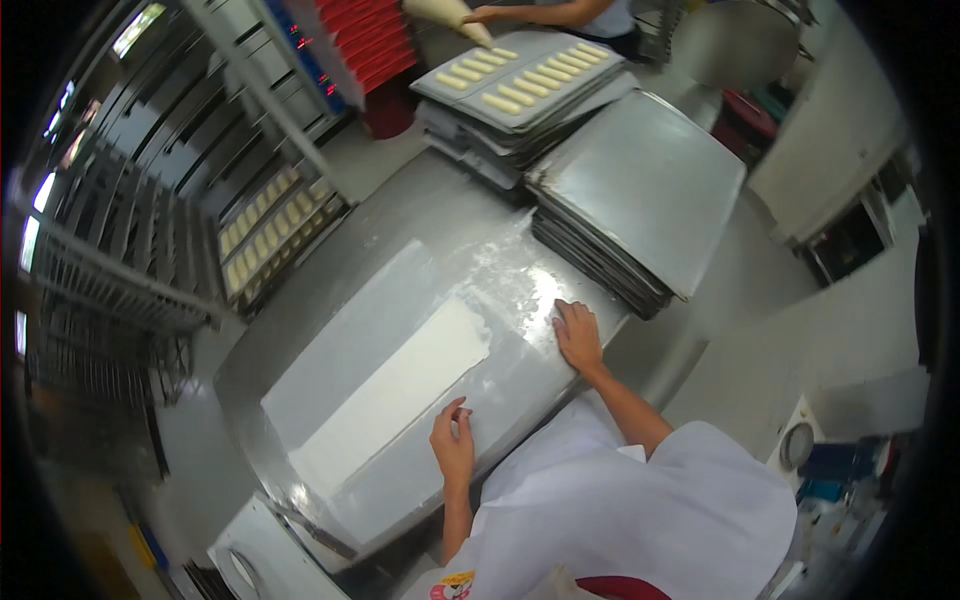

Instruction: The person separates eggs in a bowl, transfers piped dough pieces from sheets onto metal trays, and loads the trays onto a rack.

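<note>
A long white sheet, dough or cream, lies flat along the steel table. A paler grey strip runs beside it on the far side. My left hand hovers or rests at the near edge of the white sheet; its fingers are loosely bent and apart, with nothing seen in them. My right hand lies on the table near its right edge, fingers spread, beside a white floury smear. It holds nothing.
Stacked metal trays stand at the table's right end. Behind them, another person's hand holds a piping bag over a tray of piped strips. A rack with filled trays stands left; red crates are behind.
</note>
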`<act>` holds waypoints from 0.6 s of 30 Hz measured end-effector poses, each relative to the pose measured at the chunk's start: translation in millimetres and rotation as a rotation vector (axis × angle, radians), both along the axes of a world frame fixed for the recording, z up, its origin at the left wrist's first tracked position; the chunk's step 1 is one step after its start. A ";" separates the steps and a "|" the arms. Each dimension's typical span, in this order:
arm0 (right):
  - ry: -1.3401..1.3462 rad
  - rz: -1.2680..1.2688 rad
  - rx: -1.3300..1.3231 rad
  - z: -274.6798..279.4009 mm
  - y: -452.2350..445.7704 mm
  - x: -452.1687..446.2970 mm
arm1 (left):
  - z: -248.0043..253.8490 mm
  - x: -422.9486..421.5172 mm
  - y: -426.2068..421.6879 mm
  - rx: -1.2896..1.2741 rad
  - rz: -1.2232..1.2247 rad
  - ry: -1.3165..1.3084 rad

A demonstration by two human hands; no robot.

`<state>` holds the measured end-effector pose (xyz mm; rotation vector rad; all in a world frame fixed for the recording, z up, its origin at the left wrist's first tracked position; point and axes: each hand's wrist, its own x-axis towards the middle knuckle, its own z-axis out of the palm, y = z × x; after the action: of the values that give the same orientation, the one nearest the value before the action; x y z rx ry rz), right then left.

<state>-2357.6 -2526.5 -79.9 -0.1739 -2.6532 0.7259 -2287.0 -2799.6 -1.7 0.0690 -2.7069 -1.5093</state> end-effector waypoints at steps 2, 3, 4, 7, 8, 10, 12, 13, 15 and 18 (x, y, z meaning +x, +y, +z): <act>-0.004 -0.001 -0.023 -3.9 0.3 -3.3 | -6.8 3.6 -10.5 0.039 0.120 0.024; -0.018 0.007 -0.019 -1.7 -0.5 -3.9 | -9.1 7.0 -17.5 0.035 0.173 0.020; -0.002 0.016 -0.021 -1.4 -1.5 -4.0 | -11.8 8.9 -23.8 0.020 0.232 0.038; 0.002 0.045 -0.018 -4.5 -3.0 -7.2 | -18.4 17.5 -44.4 -0.004 0.367 0.069; -0.004 0.028 -0.011 -5.5 -3.5 -5.9 | -20.3 21.5 -51.8 -0.012 0.407 0.088; -0.007 0.048 0.004 -6.1 -3.5 -7.4 | -31.7 28.2 -67.5 -0.041 0.455 0.102; -0.012 0.034 0.019 -5.1 -5.9 -6.6 | -32.6 40.5 -76.5 -0.053 0.503 0.113; -0.045 0.072 0.033 -6.0 -6.1 -6.4 | -29.4 42.2 -78.6 -0.035 0.535 0.107; 0.021 0.057 0.040 -11.1 -6.0 -7.0 | -24.8 49.0 -82.2 -0.031 0.566 0.136; -0.002 0.099 0.012 -12.4 -5.3 -7.8 | -34.5 62.4 -87.3 -0.034 0.608 0.161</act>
<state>-2365.3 -2531.8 -92.4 -0.0409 -2.6834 0.7410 -2224.6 -2886.9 -36.2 0.6674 -2.2773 -1.2175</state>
